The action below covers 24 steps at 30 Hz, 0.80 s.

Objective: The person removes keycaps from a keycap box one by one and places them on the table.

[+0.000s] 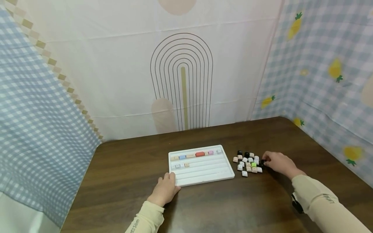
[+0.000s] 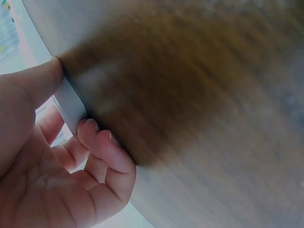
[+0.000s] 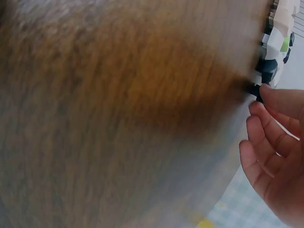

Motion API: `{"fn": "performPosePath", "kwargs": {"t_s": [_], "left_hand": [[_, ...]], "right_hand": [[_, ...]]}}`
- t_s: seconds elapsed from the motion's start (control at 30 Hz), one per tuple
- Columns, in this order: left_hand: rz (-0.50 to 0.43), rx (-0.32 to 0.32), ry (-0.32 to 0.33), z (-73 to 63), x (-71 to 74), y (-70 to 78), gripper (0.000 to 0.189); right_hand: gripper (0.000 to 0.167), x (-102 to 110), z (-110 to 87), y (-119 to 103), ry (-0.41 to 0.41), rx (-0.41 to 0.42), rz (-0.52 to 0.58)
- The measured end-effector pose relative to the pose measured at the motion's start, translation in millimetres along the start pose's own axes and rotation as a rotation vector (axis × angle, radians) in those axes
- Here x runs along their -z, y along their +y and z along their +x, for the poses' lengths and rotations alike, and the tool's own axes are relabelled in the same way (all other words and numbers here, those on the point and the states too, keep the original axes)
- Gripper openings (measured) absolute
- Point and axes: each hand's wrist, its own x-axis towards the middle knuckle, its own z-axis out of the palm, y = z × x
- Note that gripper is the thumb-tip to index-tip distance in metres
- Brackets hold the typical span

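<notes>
While the left forearm slants in from the near side of the table (image 1: 116, 168), the left hand (image 1: 164, 189) sits at the near left corner of a white tray (image 1: 201, 178), its fingers bent round that corner and its thumb against the edge. The right arm, in a pale sleeve (image 1: 316, 191), reaches in from the near right, and the right hand (image 1: 279, 162) hangs low over the table, thumb and index finger pinching a black keycap (image 1: 263, 162); its other fingers curve loosely, apart from one another.

One tray lies on the table. Its far row bears seven keycaps, among them one red keycap (image 1: 199, 154), one blue keycap (image 1: 182, 157) and one pink keycap (image 1: 211, 152); the next row bears three, grouped toward the left end. Loose on the table are some seventeen more (they crowd together, so the count is rough), mostly white or beige, with one green keycap (image 1: 254, 164) and two black ones at the far edge of the group.

The pinched keycap is at the tips of the right thumb and index finger, just beside the loose group's right edge. That group lies between the tray and the right hand.
</notes>
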Motion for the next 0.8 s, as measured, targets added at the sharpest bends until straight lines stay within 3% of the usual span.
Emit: {"fn": "performPosePath", "kwargs": {"t_s": [0.23,0.43,0.6,0.8], "left_hand": [[-0.01,-0.001,-0.017,-0.8,2.5,1.2,0.033],[-0.018,0.005,-0.008,0.6,4.2,1.6,0.033],[-0.032,0.017,-0.003,0.7,3.8,1.9,0.033],[-0.046,0.037,-0.025,0.1,1.6,2.1,0.033]], "right_hand": [[0.019,2,2.1,-3,-0.028,0.006,0.013],[0.023,13,12.1,-17,0.048,-0.01,0.007],[0.024,15,27.0,-53,0.117,0.033,0.054],[0.02,-4,47.7,-123,0.133,0.131,0.064]]}}
